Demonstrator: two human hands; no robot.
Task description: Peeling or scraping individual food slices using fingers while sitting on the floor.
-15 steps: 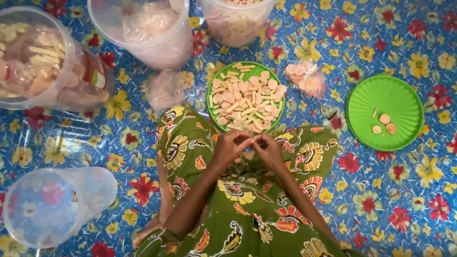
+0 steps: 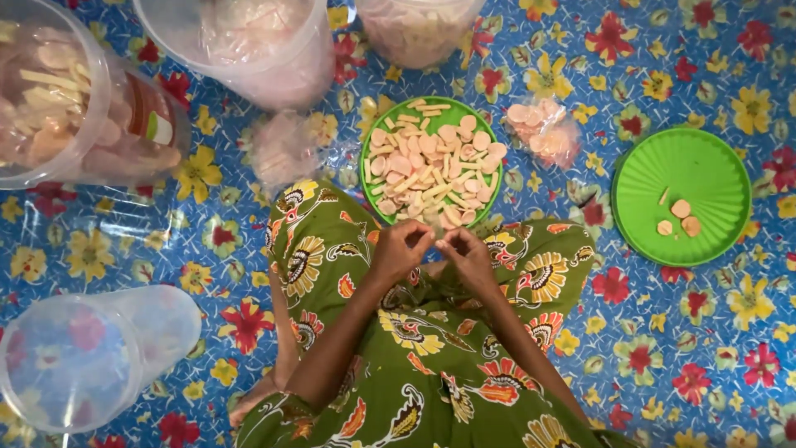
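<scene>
Head view, looking straight down: your left hand point(image 2: 400, 249) and right hand point(image 2: 468, 255) sit together in the middle of the frame, both forearms coming up from the bottom edge over your lap in the green patterned cloth point(image 2: 431, 365). Fingers on both are curled in, fingertips nearly meeting, pinching something small between them. It's too tiny and hidden to tell what it is or which way its long side runs, so I can't call that. Right above your hands, just touching distance, is the green plate point(image 2: 375, 199) piled with pale round and stick-shaped crackers point(image 2: 431, 166); the sticks lie every which way. Upper right of that plate is a small clear bag of round crackers point(image 2: 543, 133). Far right sits a green lid point(image 2: 713, 166) with a few pieces on it. Upper left has a big clear tub point(image 2: 50, 99) full of crackers, and lower left a clear empty jar point(image 2: 91, 357) on its side, all on the blue flowered mat point(image 2: 705, 348).
</scene>
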